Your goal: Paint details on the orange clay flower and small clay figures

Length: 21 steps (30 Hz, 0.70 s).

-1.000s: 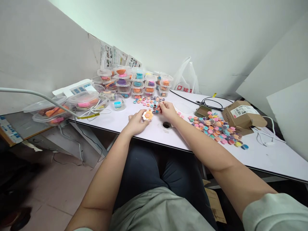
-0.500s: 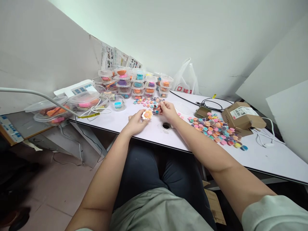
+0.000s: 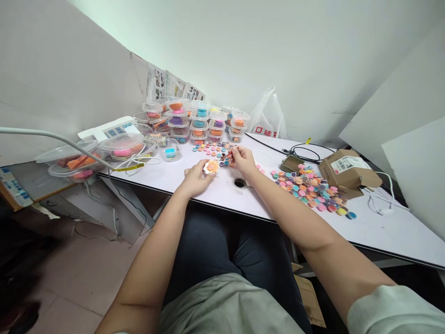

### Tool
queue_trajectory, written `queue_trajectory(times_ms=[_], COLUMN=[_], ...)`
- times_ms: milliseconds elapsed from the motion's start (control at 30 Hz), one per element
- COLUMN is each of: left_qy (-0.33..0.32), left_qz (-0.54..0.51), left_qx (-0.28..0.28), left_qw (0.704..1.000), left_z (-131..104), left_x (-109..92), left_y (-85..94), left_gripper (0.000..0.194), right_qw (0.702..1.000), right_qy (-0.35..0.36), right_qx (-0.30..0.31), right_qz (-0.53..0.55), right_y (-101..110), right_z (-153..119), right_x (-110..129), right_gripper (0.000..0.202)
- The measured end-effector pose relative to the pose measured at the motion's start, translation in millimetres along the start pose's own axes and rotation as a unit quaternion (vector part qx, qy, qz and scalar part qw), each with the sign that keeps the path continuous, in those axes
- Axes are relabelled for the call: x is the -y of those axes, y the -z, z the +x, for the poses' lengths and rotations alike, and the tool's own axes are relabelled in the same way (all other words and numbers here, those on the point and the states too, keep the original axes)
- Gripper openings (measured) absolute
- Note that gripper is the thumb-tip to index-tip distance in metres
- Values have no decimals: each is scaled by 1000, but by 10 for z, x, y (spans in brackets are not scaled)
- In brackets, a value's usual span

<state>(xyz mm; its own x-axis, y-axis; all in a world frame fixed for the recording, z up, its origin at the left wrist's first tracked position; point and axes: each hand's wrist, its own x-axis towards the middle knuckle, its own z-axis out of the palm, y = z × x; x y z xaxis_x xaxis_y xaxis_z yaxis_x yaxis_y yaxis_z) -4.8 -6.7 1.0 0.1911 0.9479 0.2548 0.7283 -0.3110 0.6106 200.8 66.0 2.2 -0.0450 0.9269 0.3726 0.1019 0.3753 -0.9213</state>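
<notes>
Near the table's front edge, my left hand (image 3: 196, 178) holds a flower-shaped piece (image 3: 211, 167) with orange and white petals and a pinkish centre. My right hand (image 3: 242, 160) is just to its right, thumb and fingers pinched round a thin reddish stick-like tool (image 3: 227, 156). The tool's tip points left toward the flower but appears apart from it. Behind both hands lie small round coloured pots (image 3: 212, 148), spread over the white tabletop (image 3: 222, 185); my right hand hides some of them.
Stacked clear tubs (image 3: 199, 124) of coloured clay stand at the back. Right of my forearm lies a heap of small coloured pots (image 3: 313, 188), beside an open cardboard box (image 3: 349, 171) and a black cable (image 3: 306, 150). A cable hole (image 3: 239, 183) and white plastic bag (image 3: 267, 116) are also there.
Both hands keep their grips in nearly the same place. The flower has shifted very slightly left, and the view has moved a little.
</notes>
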Motion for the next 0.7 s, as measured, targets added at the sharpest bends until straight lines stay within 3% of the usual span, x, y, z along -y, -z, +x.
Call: queue_trajectory(times_ms=[100,300,567,700], left_qy=[-1,-27,-27,-27], left_qz=[60,117,137,147], left_qx=[20,35,109,105], left_qw=[998,992,984,983], left_z=[-6,-13,96,108], left_x=[-23,-41,-78,-71], left_y=[-27,-73,-16,-31], left_gripper=[53,59,62,64], right_qw=[997,974,938,922], right_qy=[46,116,156,150], right_qx=[-11,28,50,49], right_qz=[-69,-191,-307,-353], right_y=[-6,-53,-181,-218], right_z=[26,59,99,97], right_x=[-22,14,65,30], right_gripper=[52,37,26,24])
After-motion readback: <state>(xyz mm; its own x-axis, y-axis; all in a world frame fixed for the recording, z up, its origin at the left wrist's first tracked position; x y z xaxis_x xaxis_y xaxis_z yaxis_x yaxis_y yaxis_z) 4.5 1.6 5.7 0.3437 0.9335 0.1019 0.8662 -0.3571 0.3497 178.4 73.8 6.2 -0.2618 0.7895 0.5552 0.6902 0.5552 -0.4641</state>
